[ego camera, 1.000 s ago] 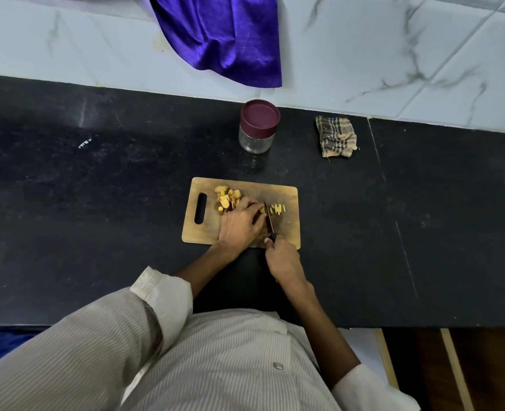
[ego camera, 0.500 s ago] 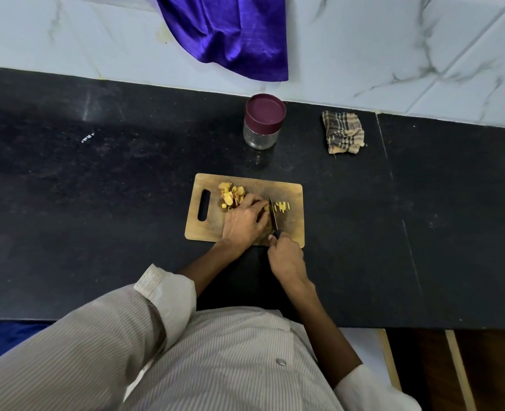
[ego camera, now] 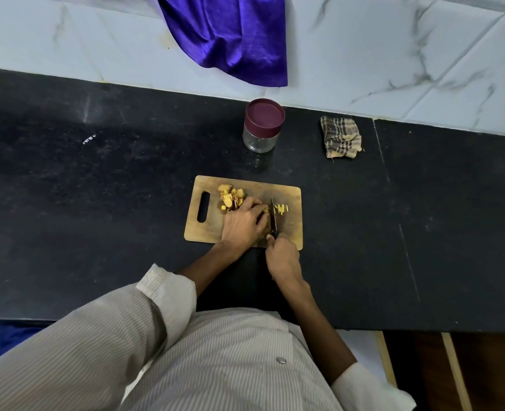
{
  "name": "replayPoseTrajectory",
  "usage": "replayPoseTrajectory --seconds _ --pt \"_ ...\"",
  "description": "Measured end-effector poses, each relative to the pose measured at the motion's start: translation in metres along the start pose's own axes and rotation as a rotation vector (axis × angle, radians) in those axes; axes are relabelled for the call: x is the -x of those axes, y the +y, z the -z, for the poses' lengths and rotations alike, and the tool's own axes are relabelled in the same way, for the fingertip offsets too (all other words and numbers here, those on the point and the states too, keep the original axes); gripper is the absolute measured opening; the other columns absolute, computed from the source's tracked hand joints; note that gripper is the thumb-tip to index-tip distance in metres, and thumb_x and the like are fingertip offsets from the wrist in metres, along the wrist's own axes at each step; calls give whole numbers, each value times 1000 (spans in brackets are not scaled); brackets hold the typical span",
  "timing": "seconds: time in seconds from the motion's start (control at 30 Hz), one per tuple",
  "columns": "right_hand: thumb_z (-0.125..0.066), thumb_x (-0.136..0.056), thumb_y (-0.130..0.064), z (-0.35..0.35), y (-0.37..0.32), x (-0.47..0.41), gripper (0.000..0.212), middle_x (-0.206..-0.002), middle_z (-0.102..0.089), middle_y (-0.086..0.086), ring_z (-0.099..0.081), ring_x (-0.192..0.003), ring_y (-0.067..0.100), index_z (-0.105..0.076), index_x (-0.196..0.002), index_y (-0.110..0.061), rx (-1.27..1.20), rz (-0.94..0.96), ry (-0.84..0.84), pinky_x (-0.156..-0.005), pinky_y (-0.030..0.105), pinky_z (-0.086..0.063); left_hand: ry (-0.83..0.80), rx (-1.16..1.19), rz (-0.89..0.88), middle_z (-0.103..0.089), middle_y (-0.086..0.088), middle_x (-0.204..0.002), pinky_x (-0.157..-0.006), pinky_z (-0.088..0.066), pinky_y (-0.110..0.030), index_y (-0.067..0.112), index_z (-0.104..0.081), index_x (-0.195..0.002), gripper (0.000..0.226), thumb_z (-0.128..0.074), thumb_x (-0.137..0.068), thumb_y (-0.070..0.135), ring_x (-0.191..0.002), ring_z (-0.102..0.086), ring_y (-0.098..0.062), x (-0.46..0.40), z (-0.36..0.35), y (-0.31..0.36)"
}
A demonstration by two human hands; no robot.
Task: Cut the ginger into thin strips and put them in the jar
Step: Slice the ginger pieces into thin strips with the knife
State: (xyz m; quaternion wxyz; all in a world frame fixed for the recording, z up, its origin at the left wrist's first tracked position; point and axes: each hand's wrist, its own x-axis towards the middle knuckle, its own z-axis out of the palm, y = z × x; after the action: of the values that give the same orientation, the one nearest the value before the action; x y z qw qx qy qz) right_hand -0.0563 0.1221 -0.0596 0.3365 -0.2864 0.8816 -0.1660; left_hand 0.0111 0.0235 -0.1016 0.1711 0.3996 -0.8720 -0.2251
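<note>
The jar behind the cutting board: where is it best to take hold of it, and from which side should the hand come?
Probably grip the clear glass body of the jar, below its maroon lid, coming from the near side over the cutting board. It stands upright and its round wall is bare there, while the wall tiles stand close behind it.

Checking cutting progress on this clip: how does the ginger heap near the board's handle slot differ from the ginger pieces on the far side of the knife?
The ginger heap lies left of the knife, beside the left hand; the cut strips lie right of the blade, clear of both hands. The heap is larger and made of broad, chunky slices; the strips are few, thin and narrow. The heap is piled up; the strips lie loosely spread. Both are yellow and rest on the cutting board, none in the jar.
</note>
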Motion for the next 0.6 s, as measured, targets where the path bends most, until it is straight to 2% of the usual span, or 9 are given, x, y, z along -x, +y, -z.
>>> replayPoseTrajectory --seconds 0.13,0.2,0.37,0.6 --pt "-38 -106 -32 -1 -3 2 30 -106 -63 16 -65 -94 33 -53 -112 -7 -36 -4 10 -80 48 -55 3 -4 2 -54 -1 -122 -66 -54 -32 15 -65 -118 29 -52 -96 30 -90 -62 -17 0 1 1" --pt "-38 -105 -35 -1 -3 3 30 -103 -64 15 -66 -90 33 -52 -110 -9 -54 -10 17 -77 53 -57 13 -4 -2 -55 -2 -121 -63 -52 -30 14 -66 -116 28 -53 -96 29 -88 -63 -17 0 1 2" --pt "-39 -105 -36 5 -2 4 30 -102 -66 13 -67 -91 30 -53 -116 -12 -85 -7 26 -75 53 -59 14 3 -6 -54 -3 -123 -64 -52 -29 13 -65 -117 29 -52 -96 28 -89 -63 -17 0 1 1" --pt "-40 -105 -36 7 0 3 30 -99 -66 13 -67 -89 30 -55 -109 -11 -34 40 -11 -79 52 -57 17 26 5 -55 -4 -123 -64 -52 -32 12 -64 -120 30 -53 -96 27 -87 -64 -20 0 0 1"
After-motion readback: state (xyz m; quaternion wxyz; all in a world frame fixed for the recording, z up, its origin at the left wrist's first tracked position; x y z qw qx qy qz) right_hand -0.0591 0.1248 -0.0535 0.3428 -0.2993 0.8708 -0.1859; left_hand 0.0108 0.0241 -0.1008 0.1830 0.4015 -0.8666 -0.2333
